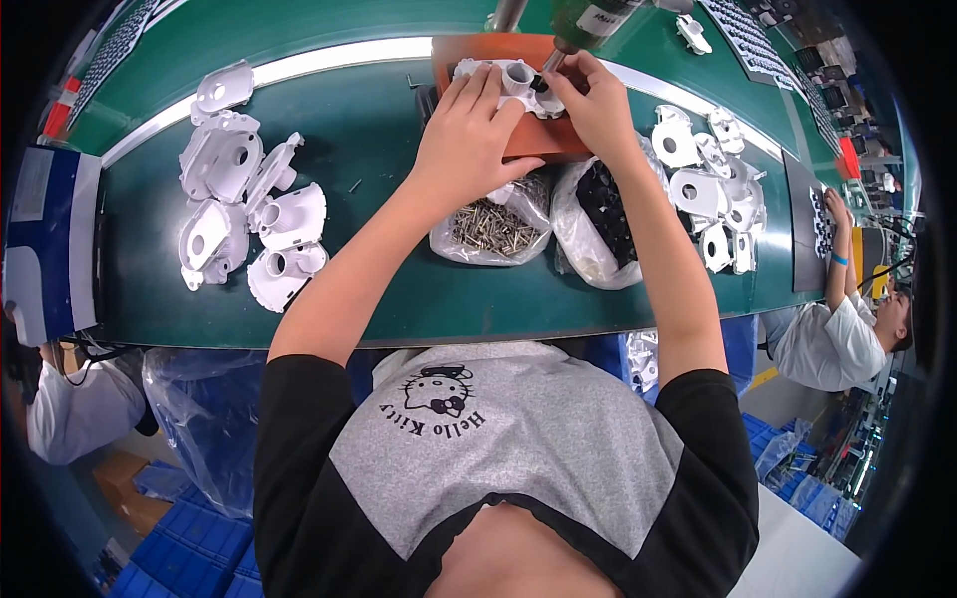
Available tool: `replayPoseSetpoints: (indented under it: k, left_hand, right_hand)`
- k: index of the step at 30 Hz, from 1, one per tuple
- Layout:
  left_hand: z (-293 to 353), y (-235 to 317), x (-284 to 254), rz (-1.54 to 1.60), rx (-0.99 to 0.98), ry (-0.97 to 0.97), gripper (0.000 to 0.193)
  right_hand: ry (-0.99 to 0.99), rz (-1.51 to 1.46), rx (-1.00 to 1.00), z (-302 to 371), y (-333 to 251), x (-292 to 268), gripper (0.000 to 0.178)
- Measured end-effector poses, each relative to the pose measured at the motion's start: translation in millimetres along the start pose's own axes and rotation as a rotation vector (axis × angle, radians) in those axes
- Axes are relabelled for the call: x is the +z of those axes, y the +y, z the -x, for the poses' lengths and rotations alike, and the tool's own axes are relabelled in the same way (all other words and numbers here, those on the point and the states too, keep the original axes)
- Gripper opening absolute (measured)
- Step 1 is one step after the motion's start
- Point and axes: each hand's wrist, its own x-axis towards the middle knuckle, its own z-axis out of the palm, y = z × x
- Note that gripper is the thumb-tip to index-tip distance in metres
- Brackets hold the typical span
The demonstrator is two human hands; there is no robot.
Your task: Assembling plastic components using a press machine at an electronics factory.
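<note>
A white plastic housing (516, 78) with a round collar lies on an orange-brown block (558, 140) at the far middle of the bench. My left hand (469, 135) rests on the housing's left side, fingers stretched out and thumb spread. At the housing's right side, my right hand (595, 105) has thumb and forefinger pinched together beside a small black piece (539, 84). What the pinch holds, if anything, is too small to make out. Just above those fingertips hangs the metal bit of a green power screwdriver (588, 20).
Near the block stand a bag of screws (495, 231) and a bag of black parts (604, 204). White housings (219, 159) lie on the left; more white parts (698, 189) are on the right. Another person's hand (835, 207) is at a black tray far right.
</note>
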Motion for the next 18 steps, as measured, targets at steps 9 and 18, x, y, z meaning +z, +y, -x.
replayPoseSetpoints:
  k: [9,18]
  left_hand:
    - [0.2,0.3,0.6,-0.008,-0.008,-0.01,0.061]
    - [-0.2,1.0,-0.1,-0.009,-0.007,-0.009,0.061]
  right_hand:
    - [0.004,0.032,-0.007,3.1,-5.0,1.0,0.017]
    - [0.02,0.036,-0.046,5.1,-5.1,1.9,0.019]
